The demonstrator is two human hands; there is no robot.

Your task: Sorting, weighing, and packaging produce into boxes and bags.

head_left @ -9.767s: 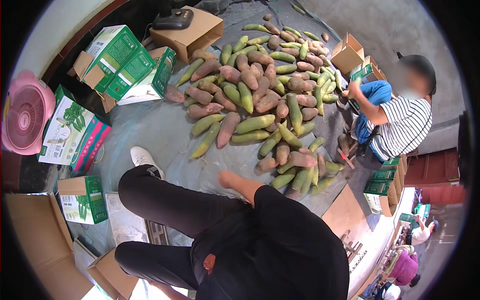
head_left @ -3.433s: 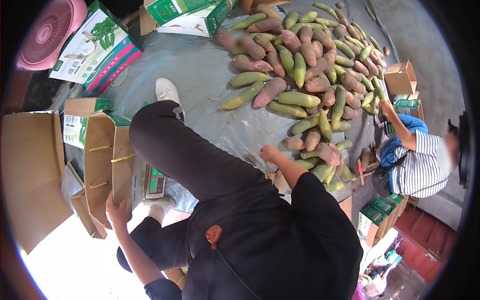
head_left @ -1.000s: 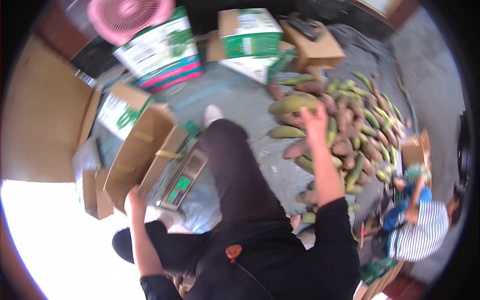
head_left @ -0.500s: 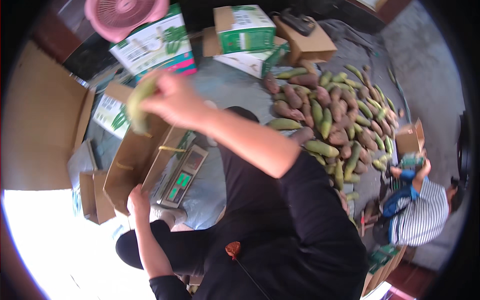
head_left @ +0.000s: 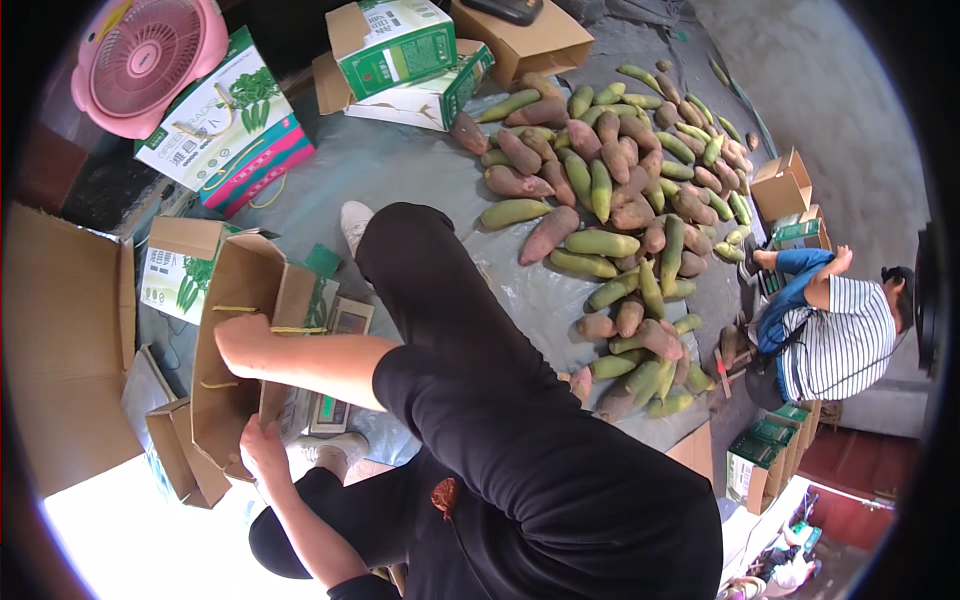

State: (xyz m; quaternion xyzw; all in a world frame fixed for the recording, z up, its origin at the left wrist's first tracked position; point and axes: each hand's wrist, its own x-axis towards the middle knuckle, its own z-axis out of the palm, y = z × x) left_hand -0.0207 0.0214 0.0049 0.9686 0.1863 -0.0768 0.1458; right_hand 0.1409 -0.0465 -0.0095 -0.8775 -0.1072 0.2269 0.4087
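An open cardboard box (head_left: 225,425) with yellow cord handles stands tilted in front of me on the left. My left hand (head_left: 265,455) grips its near edge, thumb and fingers closed on the cardboard. My right hand (head_left: 243,345) reaches down inside the box; its fingers are hidden, so whatever they hold does not show. Beside the box, partly under my right forearm, is a digital scale (head_left: 350,318) with a lit green display. To my right a large pile holds long green radishes (head_left: 600,190) and reddish-brown roots (head_left: 550,235).
Printed green-and-white cartons (head_left: 400,55) and a pink fan (head_left: 150,60) stand at the back. A large brown cardboard box (head_left: 70,340) is at far left, a small carton (head_left: 185,450) nearby. At right, a person in a striped shirt (head_left: 840,350) sits beside boxes.
My right hand, which held a green radish up above the box, has moved down into it. My left hand stays on the box edge. The view has shifted, showing more on the right.
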